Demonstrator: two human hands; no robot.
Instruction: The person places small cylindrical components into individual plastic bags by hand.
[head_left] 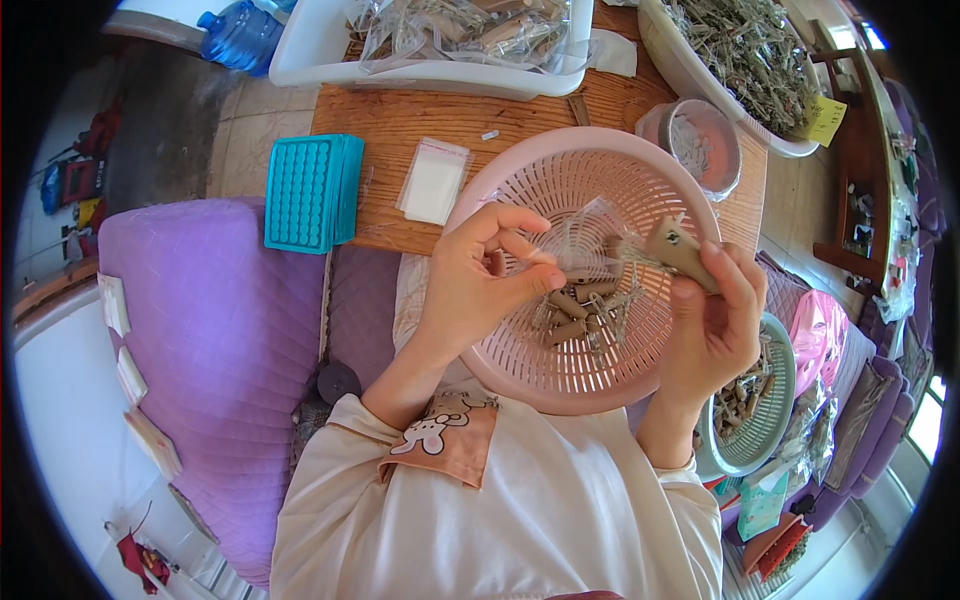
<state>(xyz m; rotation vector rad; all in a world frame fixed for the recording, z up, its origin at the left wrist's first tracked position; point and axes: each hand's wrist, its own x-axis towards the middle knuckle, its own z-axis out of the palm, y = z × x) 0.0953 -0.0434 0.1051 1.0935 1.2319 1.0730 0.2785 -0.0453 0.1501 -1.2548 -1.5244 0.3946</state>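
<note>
Between thumb and fingers, my left hand (478, 275) pinches a clear plastic bag (588, 228) over a pink slotted basket (530, 378). My right hand (718, 325) grips a tan tube-like roll (678, 250) near the basket's right side. The roll is tilted, with a dark mark on its surface and what look like thin stems at its end. Below my hands, several small brown rolls (568, 330) and loose dry stalks lie in the basket. Whether anything is inside the bag, I cannot tell.
A teal ridged tray stack (310, 195) and clear packets (435, 180) lie on the wooden table (400, 115). Behind stand a white bin (420, 75), a tub (690, 150) and a basin of dried stalks (745, 65). A green basket (765, 430) sits right.
</note>
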